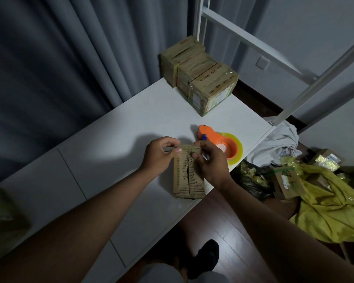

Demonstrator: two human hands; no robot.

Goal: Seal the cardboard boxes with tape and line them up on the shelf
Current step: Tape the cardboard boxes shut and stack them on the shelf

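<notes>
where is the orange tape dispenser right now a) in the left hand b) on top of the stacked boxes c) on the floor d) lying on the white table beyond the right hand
d: the orange tape dispenser lies on the white table just beyond the right hand, while both hands, the left hand included, hold the far end of the cardboard box.

Flat box (pixel 188 172) at shelf (pixel 114 127) front edge; tape dispenser (pixel 221 142) right behind; boxes (pixel 200 76) at far corner.

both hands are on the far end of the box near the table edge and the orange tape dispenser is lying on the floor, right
Not quite. The head view shows the orange tape dispenser lying on the white table, just beyond the box. The rest holds: the left hand and right hand are both at the box's far end.
</notes>
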